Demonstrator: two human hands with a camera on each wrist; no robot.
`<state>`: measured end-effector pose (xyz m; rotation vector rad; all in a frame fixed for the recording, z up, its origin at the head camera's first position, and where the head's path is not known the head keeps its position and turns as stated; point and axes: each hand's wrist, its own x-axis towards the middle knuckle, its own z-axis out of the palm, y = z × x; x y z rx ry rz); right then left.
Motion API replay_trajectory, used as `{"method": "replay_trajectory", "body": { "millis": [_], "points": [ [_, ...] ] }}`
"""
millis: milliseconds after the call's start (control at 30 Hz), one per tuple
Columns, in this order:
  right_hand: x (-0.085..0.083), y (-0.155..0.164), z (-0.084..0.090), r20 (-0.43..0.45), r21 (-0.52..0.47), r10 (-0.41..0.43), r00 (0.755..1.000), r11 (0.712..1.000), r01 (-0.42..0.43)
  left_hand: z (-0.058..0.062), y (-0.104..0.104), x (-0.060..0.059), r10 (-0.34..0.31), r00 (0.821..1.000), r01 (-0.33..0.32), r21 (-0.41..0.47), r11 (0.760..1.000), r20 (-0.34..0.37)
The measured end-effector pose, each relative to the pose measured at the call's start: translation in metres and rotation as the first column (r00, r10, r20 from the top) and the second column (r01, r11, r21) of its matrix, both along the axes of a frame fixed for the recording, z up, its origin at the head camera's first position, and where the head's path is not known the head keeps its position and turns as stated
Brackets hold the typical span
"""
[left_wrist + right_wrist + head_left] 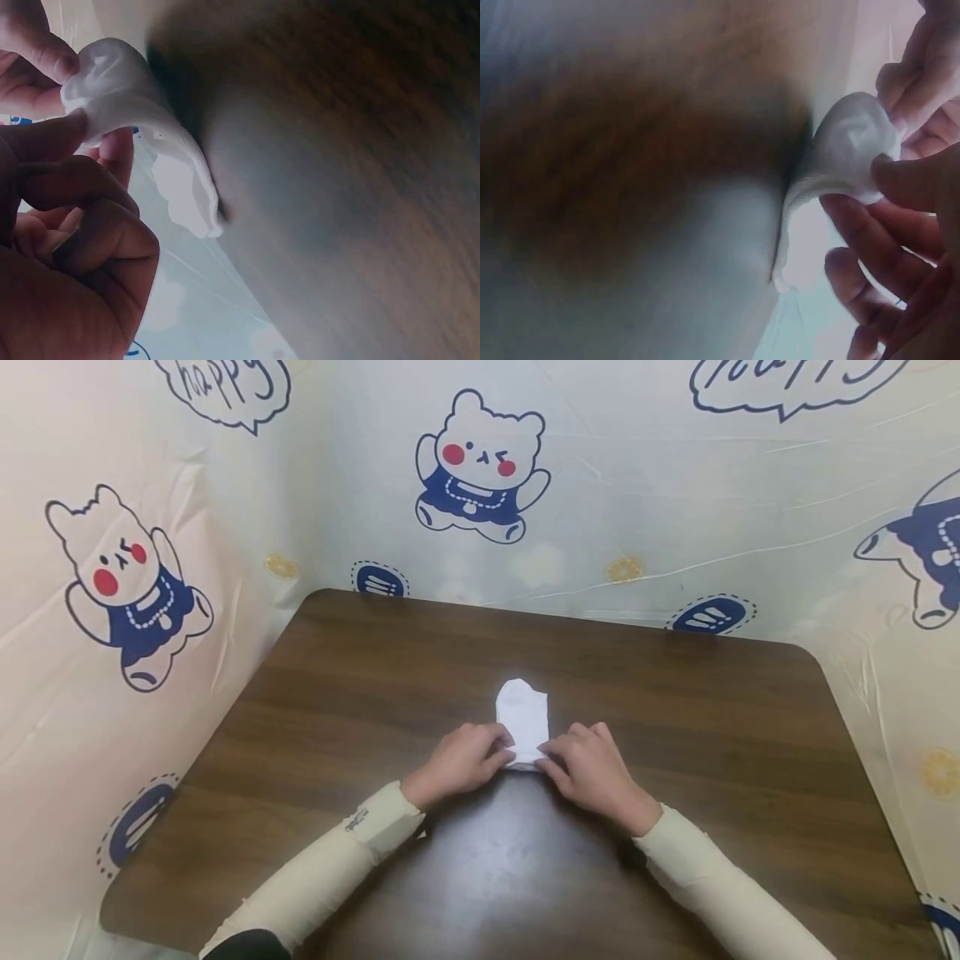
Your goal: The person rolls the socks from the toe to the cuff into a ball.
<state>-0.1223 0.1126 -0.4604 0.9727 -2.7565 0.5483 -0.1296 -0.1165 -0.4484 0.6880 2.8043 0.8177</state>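
A small white sock lies on the brown table, its far part flat and its near end folded up. My left hand pinches the folded end at its left corner. At the right corner, my right hand pinches the same fold between thumb and fingers. From the left wrist, the sock shows a rounded, raised fold with the thumb on top and fingers beneath. In the right wrist view the sock curls up off the table, while its far end stays low.
The dark wood table has rounded corners. A pale curtain with printed bears and lettering surrounds its back and sides. Light-coloured sleeves cover both forearms.
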Motion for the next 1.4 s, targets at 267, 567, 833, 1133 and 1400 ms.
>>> {"method": "replay_trajectory", "body": {
  "millis": [267,567,833,1133,1400],
  "points": [
    [-0.003,-0.007,-0.005,0.143,0.050,-0.062,0.988,0.997,0.056,-0.009,0.002,-0.004,0.030,0.998,-0.028,-0.032,0.999,0.053],
    [-0.007,-0.010,-0.007,0.184,0.060,-0.094,0.978,0.995,0.084,-0.011,0.003,-0.006,0.029,0.999,-0.024,-0.122,0.992,0.036],
    [-0.008,-0.015,-0.007,0.050,0.094,-0.053,0.997,0.994,0.048,-0.014,0.004,-0.006,-0.066,0.989,0.053,-0.097,0.994,-0.130],
    [-0.002,-0.011,-0.006,-0.013,0.141,0.058,0.998,0.988,-0.056,-0.012,-0.001,-0.003,-0.151,0.975,0.132,-0.122,0.984,-0.165],
    [-0.002,-0.006,-0.003,0.033,0.187,0.058,0.998,0.980,-0.063,-0.010,-0.001,-0.003,-0.118,0.989,0.103,-0.158,0.982,-0.085]
  ]
}}
